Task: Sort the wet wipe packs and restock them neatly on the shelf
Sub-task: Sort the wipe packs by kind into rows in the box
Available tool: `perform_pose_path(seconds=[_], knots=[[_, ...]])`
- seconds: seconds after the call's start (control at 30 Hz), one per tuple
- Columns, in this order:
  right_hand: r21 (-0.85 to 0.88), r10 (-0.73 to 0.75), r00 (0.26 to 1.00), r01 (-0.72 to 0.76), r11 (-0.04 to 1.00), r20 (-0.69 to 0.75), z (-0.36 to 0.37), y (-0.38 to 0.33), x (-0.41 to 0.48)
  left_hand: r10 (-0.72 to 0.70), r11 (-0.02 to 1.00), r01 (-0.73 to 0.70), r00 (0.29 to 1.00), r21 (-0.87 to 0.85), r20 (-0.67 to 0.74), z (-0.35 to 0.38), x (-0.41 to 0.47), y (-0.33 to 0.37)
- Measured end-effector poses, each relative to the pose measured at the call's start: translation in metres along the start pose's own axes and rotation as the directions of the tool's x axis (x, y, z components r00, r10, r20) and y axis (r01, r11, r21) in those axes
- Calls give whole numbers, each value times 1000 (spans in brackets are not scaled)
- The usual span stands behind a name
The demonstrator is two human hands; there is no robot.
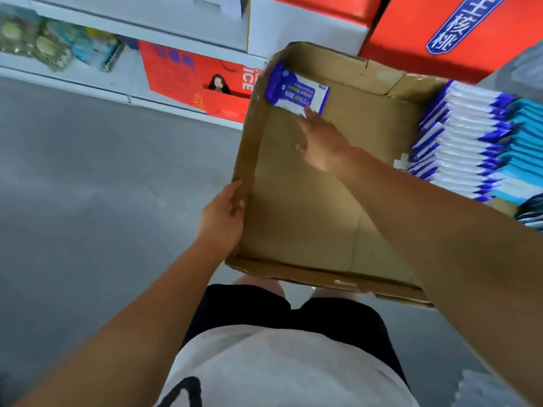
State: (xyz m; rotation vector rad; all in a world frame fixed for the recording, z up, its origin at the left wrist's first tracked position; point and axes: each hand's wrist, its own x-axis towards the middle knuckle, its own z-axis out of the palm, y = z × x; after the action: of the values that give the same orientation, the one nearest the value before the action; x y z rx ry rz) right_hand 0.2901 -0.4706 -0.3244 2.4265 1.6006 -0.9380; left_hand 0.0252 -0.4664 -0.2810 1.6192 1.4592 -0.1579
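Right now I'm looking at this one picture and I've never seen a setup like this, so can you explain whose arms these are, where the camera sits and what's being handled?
There is no machine here. A person wears a wide-angle camera on the head, looking down, so the two arms are their own. The left hand grips the left wall of an open cardboard box. The right hand reaches to the box's far corner and touches a single blue-and-white wet wipe pack lying flat there. Along the box's right side a row of matching packs stands on edge, with light-blue packs beyond them. Red cartons sit on the shelves behind, above a grey floor.
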Motion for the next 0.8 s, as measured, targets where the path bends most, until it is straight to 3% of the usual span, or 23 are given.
perform_pose_path(seconds=[0.3, 0.43, 0.53, 0.67, 0.73, 0.8], knots=[[168, 9, 999, -1, 986, -48, 90, -16, -139, 135, 989, -136, 991, 52, 11, -8, 5, -18], [416, 162, 976, -88, 905, -146, 101, -13, -156, 136, 990, -136, 991, 39, -10, -4, -1, -20], [500, 311, 932, -183, 846, -184, 89, -8, -139, 103, 995, -103, 994, -4, -48, 3, -15, -28], [564, 493, 867, -373, 736, -69, 88, -1, -114, 76, 996, -79, 995, -39, -64, 10, -32, -39], [632, 549, 835, -439, 638, 25, 94, -1, -111, 54, 996, -58, 996, -68, -67, 12, -36, -39], [715, 566, 813, -476, 511, 137, 96, -2, -115, 68, 998, -66, 991, 15, -111, 14, -41, -36]])
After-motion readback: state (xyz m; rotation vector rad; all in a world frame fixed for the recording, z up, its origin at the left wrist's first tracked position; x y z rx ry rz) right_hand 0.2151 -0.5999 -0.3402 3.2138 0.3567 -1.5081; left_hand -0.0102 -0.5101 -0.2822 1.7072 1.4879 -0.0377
